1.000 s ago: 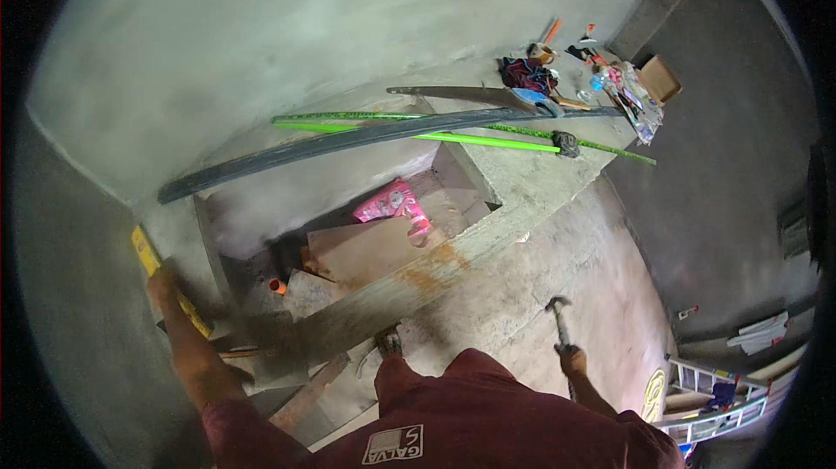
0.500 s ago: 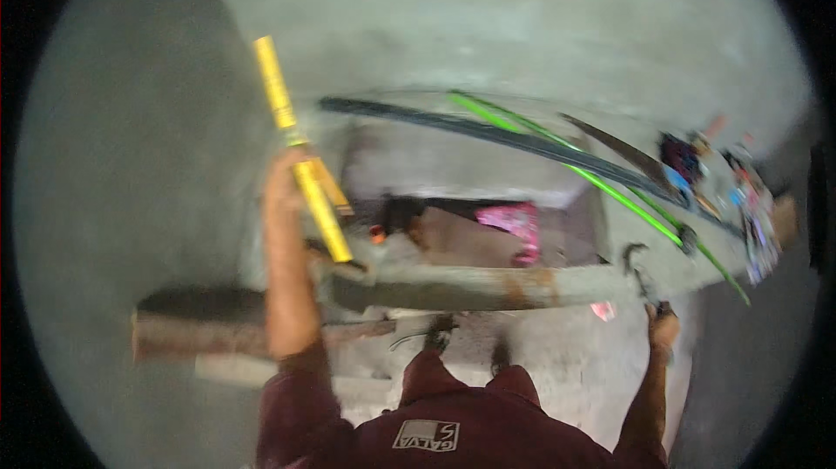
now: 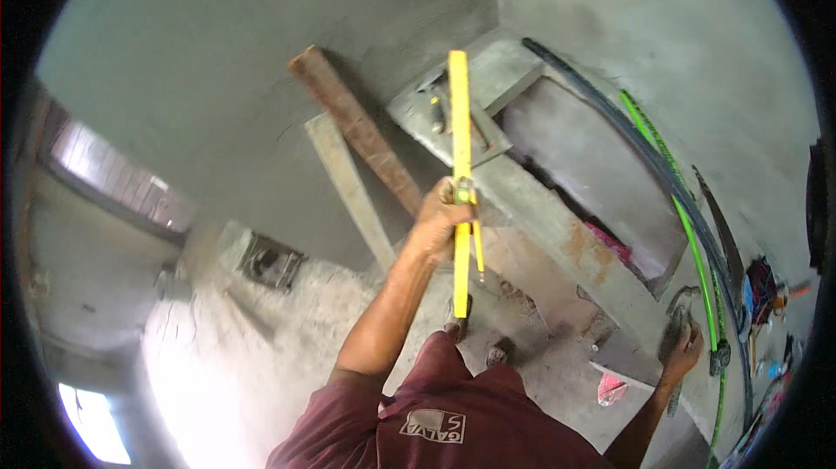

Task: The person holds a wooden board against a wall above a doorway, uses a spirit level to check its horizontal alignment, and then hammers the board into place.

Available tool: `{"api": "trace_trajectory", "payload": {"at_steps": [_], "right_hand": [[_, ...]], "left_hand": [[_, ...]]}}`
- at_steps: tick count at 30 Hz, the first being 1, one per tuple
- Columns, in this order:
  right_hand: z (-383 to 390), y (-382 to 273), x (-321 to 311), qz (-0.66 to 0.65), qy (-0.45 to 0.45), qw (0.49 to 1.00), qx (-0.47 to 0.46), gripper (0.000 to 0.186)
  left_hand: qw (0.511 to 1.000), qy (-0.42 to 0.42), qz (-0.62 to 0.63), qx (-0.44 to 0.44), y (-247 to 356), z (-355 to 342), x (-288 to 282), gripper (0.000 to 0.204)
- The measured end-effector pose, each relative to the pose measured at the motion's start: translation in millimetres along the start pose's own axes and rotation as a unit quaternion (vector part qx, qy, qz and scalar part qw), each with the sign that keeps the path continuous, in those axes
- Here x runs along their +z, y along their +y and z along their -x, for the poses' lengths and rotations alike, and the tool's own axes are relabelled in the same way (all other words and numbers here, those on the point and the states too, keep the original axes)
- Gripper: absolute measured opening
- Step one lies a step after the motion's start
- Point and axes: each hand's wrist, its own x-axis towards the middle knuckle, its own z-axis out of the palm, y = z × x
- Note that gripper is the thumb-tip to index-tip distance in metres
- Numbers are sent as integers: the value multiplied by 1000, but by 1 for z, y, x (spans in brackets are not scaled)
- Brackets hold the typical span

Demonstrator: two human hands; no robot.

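Observation:
My left hand is closed round the middle of a yellow spirit level, held up in front of me with its green vial beside my thumb. A thin yellow stick with a small tip is in the same grip, slanting down beside the level. At the lower right, my right hand is closed on a dark tool with a curved end, over the concrete ledge. Blur hides the tool's exact kind. Behind the level, a tool with a black and yellow handle lies on the ledge's far end.
A brown plank and a paler board lean at the wall. Black pipe, green tubing and a saw-like blade lie along the right. Clutter sits farther right. A pink item is near my right arm.
My view has turned left, bringing the room's left side, the boards and the ledge's far end into sight. The level now stands nearly upright. Both hands keep their grips.

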Motion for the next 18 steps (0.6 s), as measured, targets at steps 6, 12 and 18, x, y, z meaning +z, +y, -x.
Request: {"api": "trace_trajectory", "payload": {"at_steps": [6, 12, 18], "right_hand": [[69, -270, 20, -652, -367, 664, 20, 50], [186, -455, -74, -628, -515, 583, 34, 51], [306, -566, -133, -560, -591, 580, -30, 48]], "left_hand": [[994, -5, -110, 16, -57, 101, 6, 38], [990, 113, -24, 79, -55, 193, -63, 38], [967, 183, 112, 140, -11, 331, -197, 31]]}}
